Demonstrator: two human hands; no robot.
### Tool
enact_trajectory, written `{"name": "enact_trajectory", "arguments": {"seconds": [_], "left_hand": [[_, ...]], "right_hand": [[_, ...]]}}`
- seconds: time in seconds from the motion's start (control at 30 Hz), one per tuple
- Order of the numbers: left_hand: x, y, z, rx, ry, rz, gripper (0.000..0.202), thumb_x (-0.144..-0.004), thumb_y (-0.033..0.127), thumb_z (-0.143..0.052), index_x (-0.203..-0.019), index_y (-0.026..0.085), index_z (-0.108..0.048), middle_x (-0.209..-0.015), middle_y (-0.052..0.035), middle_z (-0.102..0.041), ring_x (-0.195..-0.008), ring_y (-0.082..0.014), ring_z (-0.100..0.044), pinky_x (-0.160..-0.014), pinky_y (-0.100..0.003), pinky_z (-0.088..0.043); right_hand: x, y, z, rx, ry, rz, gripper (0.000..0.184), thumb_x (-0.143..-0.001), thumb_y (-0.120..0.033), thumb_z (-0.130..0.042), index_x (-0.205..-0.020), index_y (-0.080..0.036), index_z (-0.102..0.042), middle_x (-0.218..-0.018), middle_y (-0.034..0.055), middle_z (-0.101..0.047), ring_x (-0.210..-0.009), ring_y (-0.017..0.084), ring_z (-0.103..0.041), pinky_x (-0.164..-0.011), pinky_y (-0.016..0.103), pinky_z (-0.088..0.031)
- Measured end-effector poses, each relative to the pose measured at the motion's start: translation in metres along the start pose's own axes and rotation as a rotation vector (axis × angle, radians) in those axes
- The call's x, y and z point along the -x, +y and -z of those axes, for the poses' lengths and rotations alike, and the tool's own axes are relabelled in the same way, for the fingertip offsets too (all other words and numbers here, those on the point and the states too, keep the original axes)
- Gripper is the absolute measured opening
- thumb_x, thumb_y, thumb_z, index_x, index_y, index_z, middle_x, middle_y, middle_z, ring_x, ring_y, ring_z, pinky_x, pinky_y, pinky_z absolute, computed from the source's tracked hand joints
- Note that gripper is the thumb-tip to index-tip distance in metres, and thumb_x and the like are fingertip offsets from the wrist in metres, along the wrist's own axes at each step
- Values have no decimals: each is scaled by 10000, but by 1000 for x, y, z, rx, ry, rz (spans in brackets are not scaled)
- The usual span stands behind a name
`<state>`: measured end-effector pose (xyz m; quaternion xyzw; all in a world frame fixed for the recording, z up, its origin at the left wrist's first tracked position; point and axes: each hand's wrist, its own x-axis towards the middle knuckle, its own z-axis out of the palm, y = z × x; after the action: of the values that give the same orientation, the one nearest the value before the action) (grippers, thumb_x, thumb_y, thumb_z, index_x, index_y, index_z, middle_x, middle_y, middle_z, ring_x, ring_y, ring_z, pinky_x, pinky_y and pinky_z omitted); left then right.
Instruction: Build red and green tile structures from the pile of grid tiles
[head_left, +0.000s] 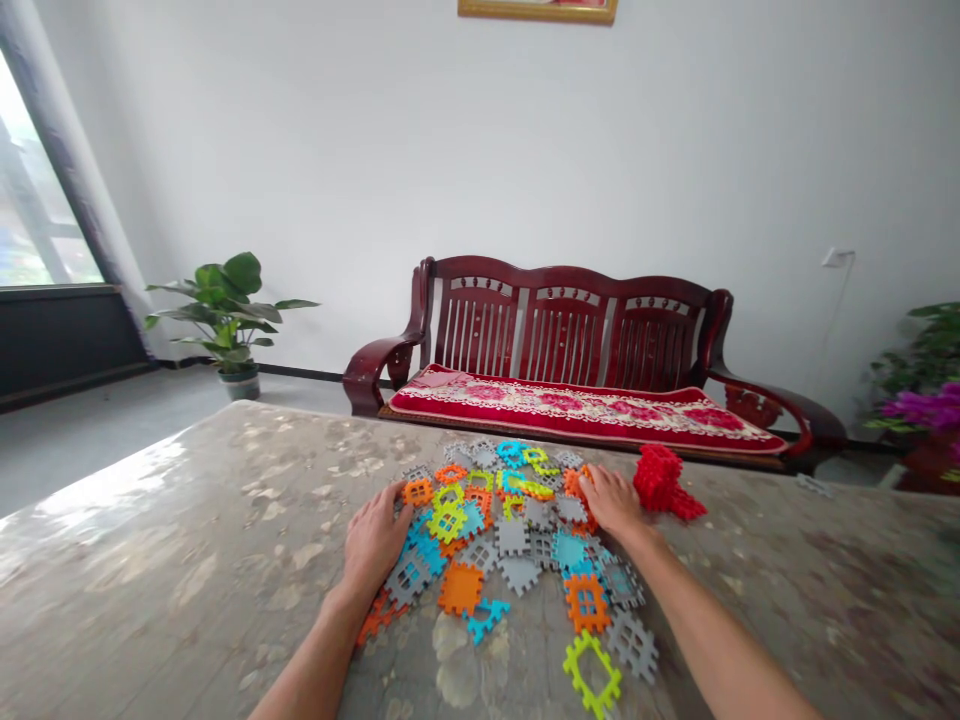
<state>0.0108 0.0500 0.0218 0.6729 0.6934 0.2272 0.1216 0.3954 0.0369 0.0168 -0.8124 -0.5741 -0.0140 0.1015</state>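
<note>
A loose heap of toothed interlocking plastic building tiles (514, 536) in grey, orange, blue and lime green covers the middle of the table. Some tiles are solid, others have window-like cut-outs. My left hand (377, 535) rests at the heap's left edge with its fingers stretched out, beside an orange window tile (418, 491). At the right edge, my right hand (611, 502) lies with fingers extended against orange and grey tiles; its fingertips are partly hidden. Near me lie a lime green frame tile (592, 675) and a blue triangular tile (487, 619).
A bumpy red object (660, 480) stands just right of my right hand. One grey tile (814, 486) lies apart at the far right of the patterned table (247, 560). Beyond are a dark wooden bench (566, 310) and a potted plant (232, 310).
</note>
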Motion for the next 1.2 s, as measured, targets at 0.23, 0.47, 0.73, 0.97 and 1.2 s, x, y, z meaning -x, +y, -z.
{"name": "enact_trajectory", "arguments": {"seconds": [0.23,0.47,0.73,0.97,1.2], "left_hand": [[2,3,2,-31,13,-8,431,-918,331,-416,-1305,218,-570,-1315,-78,-648,-1223,-267,-580,-1037,-414,-413],[3,3,2,-38,21,-17,428,-920,335,-416,-1300,219,-576,-1305,-81,-654,-1218,-270,-584,-1029,-416,-419],[2,2,1,-15,-9,-10,428,-927,336,-409,-1312,218,-556,-1362,-95,-614,-1245,-282,-552,-1050,-439,-390],[1,-1,0,-26,4,-30,432,-927,336,-404,-1308,211,-566,-1348,-103,-622,-1229,-280,-559,-1052,-435,-386],[3,2,2,-47,2,-30,435,-925,344,-399,-1302,216,-577,-1338,-92,-630,-1227,-277,-566,-1043,-419,-398]], "right_hand": [[17,-2,0,-46,-45,86,490,-987,-370,-257,-1378,-247,-527,-1447,65,-531,-1323,217,-470,-1107,403,-309],[40,-25,24,-165,-14,174,414,-959,-336,-336,-1168,-231,-678,-1203,77,-692,-1100,230,-620,-961,362,-428],[43,-73,25,-215,50,398,330,-896,-329,-514,-1150,-225,-697,-1207,64,-697,-1164,239,-574,-1027,344,-379],[42,-73,22,-391,64,304,314,-918,-329,-430,-963,-247,-730,-999,46,-751,-975,212,-643,-859,293,-439],[41,-44,27,-1036,108,46,516,-822,-585,-443,-947,-153,-697,-780,56,-721,-667,216,-630,-577,295,-472]]}}
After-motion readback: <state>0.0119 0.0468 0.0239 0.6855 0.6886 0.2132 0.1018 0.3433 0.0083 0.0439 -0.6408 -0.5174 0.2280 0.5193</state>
